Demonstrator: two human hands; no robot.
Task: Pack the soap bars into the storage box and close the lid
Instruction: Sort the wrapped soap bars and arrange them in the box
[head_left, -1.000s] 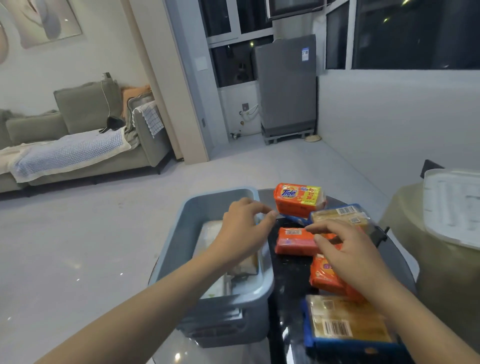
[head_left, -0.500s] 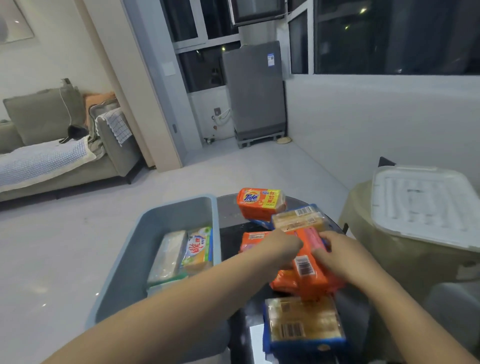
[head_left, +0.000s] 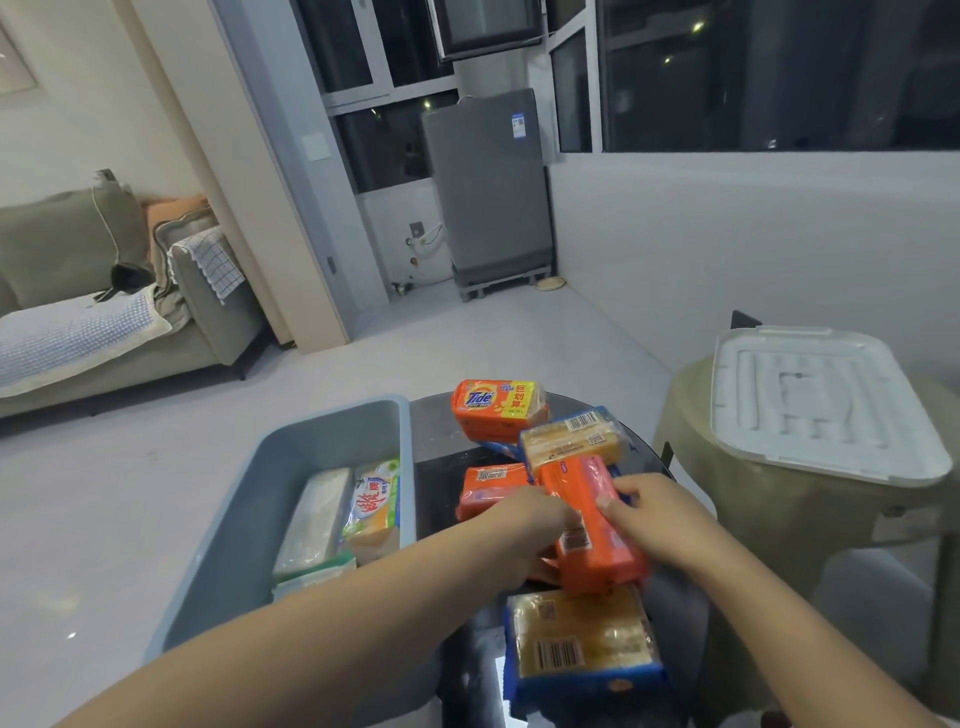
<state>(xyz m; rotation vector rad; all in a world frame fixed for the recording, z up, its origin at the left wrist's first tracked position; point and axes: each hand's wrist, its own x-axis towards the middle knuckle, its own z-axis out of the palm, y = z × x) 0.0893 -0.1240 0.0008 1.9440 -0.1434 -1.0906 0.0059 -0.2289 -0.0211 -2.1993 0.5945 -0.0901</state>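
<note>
Both hands, left (head_left: 524, 530) and right (head_left: 657, 512), grip the orange soap bar (head_left: 592, 519) between them.

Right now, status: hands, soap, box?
Left hand and right hand both on orange soap bar, lifted over table pile. Storage box open, few bars inside. Lid off, on stool at right. Path clear.

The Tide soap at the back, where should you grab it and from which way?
Grab the Tide soap pack across its two long sides, coming down from above. It lies flat on top of another pack, label up, so its long edges look free. The yellow soap pack crowds its near right corner, so put your fingers towards the left end.
</note>
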